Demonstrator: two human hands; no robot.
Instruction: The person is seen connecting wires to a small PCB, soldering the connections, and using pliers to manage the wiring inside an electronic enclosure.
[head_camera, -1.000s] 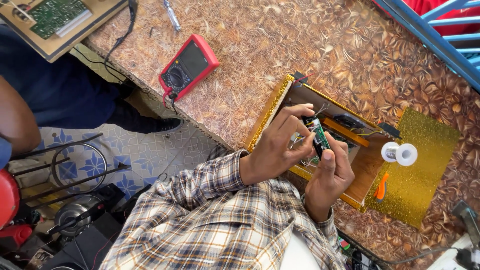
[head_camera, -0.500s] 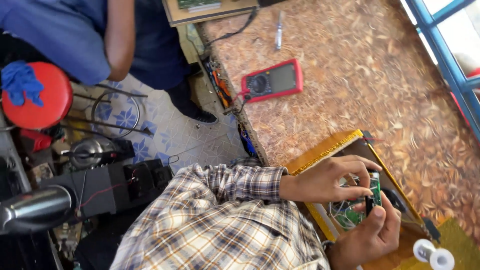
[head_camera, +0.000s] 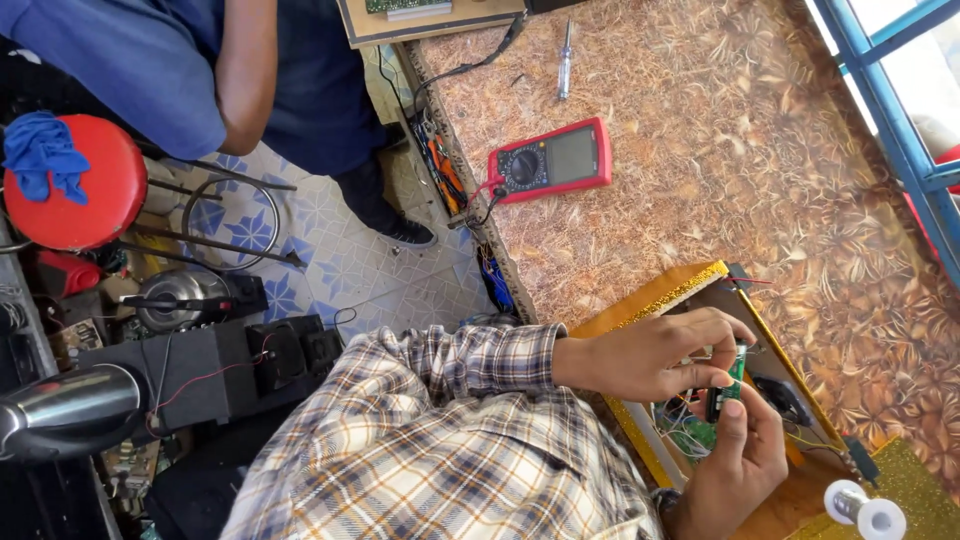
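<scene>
— While the small green circuit board stands on edge between both hands, what has changed over the last second?

— Mostly the view. A second ago the camera looked down at the workbench with the red multimeter up and left of the hands; now the view has swung, the meter lies well away from the grip across the patterned brown tabletop, and a second person in a dark blue shirt stands beside the table (only an arm and torso show). The hands themselves have barely shifted.

— And the grip?

— The left hand pinches the board's upper end between thumb and fingertips, fingers curled over it. The right hand comes up from below, its thumb pressed to the board's lower face and the fingers closed behind it. Both are clamped on the same piece, as they were a second ago.

— Where does the board sit?

— Just above the open gold-edged case, with a tangle of thin wires and another green board directly under the grip. A white spool lies beyond the right hand, towards the table's corner; a screwdriver lies far off, past the meter.

— What does that suggest?

— By my reading, the fitting work at the case goes on unchanged; the head turned, not the job.
</scene>
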